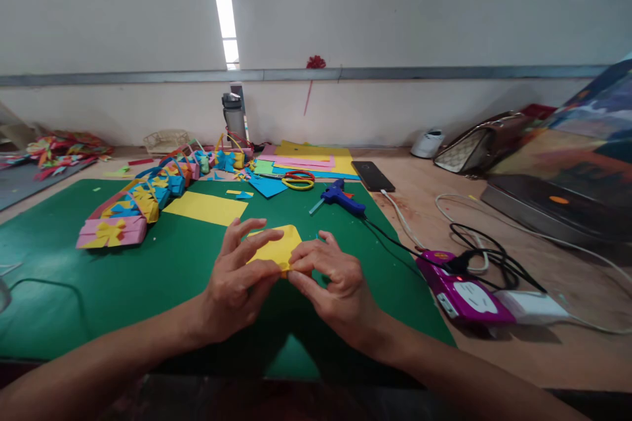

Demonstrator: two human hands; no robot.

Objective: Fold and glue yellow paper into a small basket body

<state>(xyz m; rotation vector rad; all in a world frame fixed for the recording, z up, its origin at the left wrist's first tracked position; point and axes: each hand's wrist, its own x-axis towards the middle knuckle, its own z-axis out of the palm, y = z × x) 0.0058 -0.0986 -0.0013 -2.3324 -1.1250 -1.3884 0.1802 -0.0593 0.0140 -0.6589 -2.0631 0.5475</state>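
Observation:
A piece of yellow paper (276, 247) is held above the green mat (187, 302), its near edge pinched between both hands. My left hand (237, 279) grips that edge with thumb and forefinger while its other fingers arch over the paper's left side. On the right, my right hand (336, 279) pinches the same edge, thumb below and fingers on top. The fingertips nearly meet at the middle of the near edge, where the paper looks folded. Beyond the hands lies a flat yellow sheet (206, 208).
Small folded paper baskets with bows (112, 231) line the mat's left side. A blue glue gun (343, 197), scissors (299, 179) and coloured sheets (316, 154) lie ahead. Rightward are a phone (372, 176), a purple power strip (464, 289) and loose cables. A bottle (234, 118) stands behind.

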